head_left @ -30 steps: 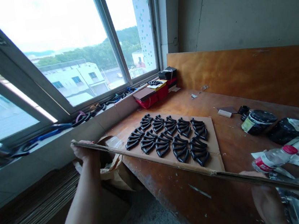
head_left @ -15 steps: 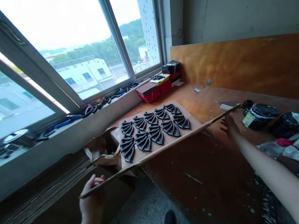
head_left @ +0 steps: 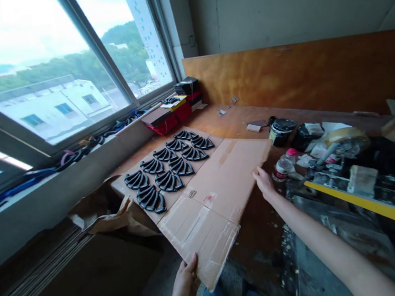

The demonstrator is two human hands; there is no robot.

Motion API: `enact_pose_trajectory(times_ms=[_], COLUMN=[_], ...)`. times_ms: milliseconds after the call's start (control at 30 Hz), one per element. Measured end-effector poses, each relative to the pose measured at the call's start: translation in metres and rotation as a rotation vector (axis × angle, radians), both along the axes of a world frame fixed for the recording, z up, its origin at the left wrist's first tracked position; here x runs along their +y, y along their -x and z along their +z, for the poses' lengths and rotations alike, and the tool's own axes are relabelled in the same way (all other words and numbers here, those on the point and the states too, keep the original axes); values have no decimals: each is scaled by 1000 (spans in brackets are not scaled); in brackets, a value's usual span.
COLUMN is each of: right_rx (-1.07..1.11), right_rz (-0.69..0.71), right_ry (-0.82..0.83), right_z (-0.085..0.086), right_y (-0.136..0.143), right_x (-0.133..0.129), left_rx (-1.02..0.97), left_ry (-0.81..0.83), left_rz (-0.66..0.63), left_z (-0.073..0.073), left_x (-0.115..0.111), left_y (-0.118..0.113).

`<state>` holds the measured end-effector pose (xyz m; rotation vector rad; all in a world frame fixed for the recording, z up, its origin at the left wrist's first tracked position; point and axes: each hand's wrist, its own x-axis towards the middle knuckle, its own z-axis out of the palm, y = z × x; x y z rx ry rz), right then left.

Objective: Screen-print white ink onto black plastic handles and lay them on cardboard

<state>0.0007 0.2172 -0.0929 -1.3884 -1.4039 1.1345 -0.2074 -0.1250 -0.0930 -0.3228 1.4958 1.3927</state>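
A large brown cardboard sheet with creases and strips of clear tape slopes across the table's near corner. My left hand grips its near left edge, thumb on top and the other fingers mostly hidden underneath. On its right edge my right hand is closed in a similar way. Two rows of glossy black fan-shaped pieces lie on the cardboard at the far left, beyond a crease or seam. Whether that part and the held part are one sheet I cannot tell.
Torn brown paper sticks up left of the cardboard. Red and black stacks stand by the window. To the right are a black tub, a red-capped bottle and a yellow-edged shelf with clutter.
The held cardboard has gone from nearly edge-on to showing its broad face. My left hand has moved right and lower; my right hand is now closed on the edge. The view has turned right.
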Motion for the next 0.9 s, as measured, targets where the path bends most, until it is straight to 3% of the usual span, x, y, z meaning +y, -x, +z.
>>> enact_pose_trajectory(times_ms=[133,300,467,600,767,900], right_rx=[51,88,7,-98,-207,-391], right_rz=[134,137,-136,-386,-601,-848], right_ry=[72,34,21,-8,0,24], right_z=[4,21,26,20,0,-27], right_y=[-20,-81,-153,-203,-282,-377], right_x=[-67,-142,-214,-265,-312,-338], left_rx=[-21,-28,-87,-109,-92,13], left_ry=[84,82,52,58,135,251], left_rz=[-109,-192,-279,-381,-547,-651], left_z=[-23,-47,-70,-79,-85,-94], left_x=[7,12,11,11,13,10], left_y=[-32,-66,-92,-100,-92,-78])
